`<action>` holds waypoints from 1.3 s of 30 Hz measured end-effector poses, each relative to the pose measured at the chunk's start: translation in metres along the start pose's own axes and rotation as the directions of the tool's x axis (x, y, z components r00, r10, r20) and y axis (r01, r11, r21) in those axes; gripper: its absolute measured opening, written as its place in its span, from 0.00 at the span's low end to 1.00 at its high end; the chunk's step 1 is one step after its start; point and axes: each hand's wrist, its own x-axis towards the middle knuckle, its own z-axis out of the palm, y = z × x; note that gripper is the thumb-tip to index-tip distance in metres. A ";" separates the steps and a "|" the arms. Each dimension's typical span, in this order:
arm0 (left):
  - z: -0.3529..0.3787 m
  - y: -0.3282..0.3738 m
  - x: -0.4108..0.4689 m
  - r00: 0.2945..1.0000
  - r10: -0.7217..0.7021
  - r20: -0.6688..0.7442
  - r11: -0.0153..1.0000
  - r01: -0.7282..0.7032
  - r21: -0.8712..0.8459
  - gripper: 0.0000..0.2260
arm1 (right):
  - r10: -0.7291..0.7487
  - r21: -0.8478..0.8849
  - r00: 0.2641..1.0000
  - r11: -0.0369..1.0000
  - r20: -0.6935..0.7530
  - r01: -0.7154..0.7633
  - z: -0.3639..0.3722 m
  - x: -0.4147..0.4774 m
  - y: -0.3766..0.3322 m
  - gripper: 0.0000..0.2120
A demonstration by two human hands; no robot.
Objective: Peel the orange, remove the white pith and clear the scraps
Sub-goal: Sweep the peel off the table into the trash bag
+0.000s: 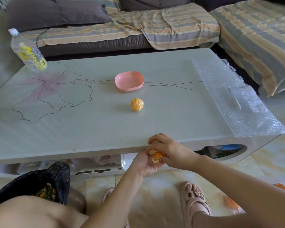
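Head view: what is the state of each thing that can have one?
orange, peeled, on table
bowl, upright, empty
bottle, capped, standing
left hand, palm up, cups peels
right hand, fingers curled over peels
bag, open, scraps inside

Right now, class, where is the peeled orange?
In the head view, the orange sits near the middle of the table, just nearer the camera than the pink bowl, not touching it.
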 end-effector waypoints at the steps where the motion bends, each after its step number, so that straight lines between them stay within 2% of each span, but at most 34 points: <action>1: 0.001 -0.001 -0.001 1.000 0.005 -0.010 1.000 -0.005 0.008 0.08 | -0.002 0.001 1.000 1.000 -0.003 0.002 0.000 0.000 -0.002 0.22; 4: 0.001 0.000 0.000 0.999 0.021 -0.035 1.000 -0.021 0.020 0.07 | -0.016 -0.012 1.000 1.000 -0.016 0.016 0.001 0.000 -0.005 0.22; 9: 0.005 0.001 -0.004 0.999 -0.032 -0.044 0.999 0.031 -0.022 0.08 | -0.020 -0.009 0.999 1.000 -0.033 0.020 -0.001 0.000 -0.009 0.18; 11: 0.008 0.000 -0.007 0.999 -0.020 -0.038 1.000 0.019 -0.016 0.09 | -0.008 0.014 1.000 1.000 -0.029 0.008 -0.004 0.000 -0.011 0.19; 13: 0.008 -0.002 -0.006 0.999 -0.012 -0.033 1.000 0.011 -0.022 0.07 | 0.013 0.042 1.000 0.999 -0.016 -0.012 -0.006 -0.001 -0.014 0.21; 15: 0.006 -0.002 -0.004 1.000 -0.009 -0.029 1.000 0.008 -0.029 0.05 | 0.046 0.101 0.999 0.994 -0.010 -0.045 -0.008 -0.003 -0.017 0.23; 20: 0.006 -0.004 -0.008 1.000 -0.008 0.013 1.000 0.008 0.005 0.10 | 0.115 0.214 0.993 0.971 -0.023 -0.108 -0.012 -0.003 -0.018 0.24; 26: 0.003 0.002 -0.008 0.996 -0.089 0.029 0.996 0.088 0.022 0.12 | 0.283 0.411 0.947 0.890 -0.150 -0.200 -0.019 0.001 -0.008 0.21; 31: -0.004 0.003 -0.009 0.991 -0.119 0.062 0.992 0.121 -0.032 0.10 | 0.392 0.409 0.894 0.869 -0.219 -0.281 -0.027 0.002 0.000 0.17; 39: -0.005 0.005 -0.016 0.989 -0.125 0.080 0.992 0.127 -0.022 0.07 | 0.449 0.403 0.875 0.845 -0.178 -0.352 -0.019 0.005 0.001 0.15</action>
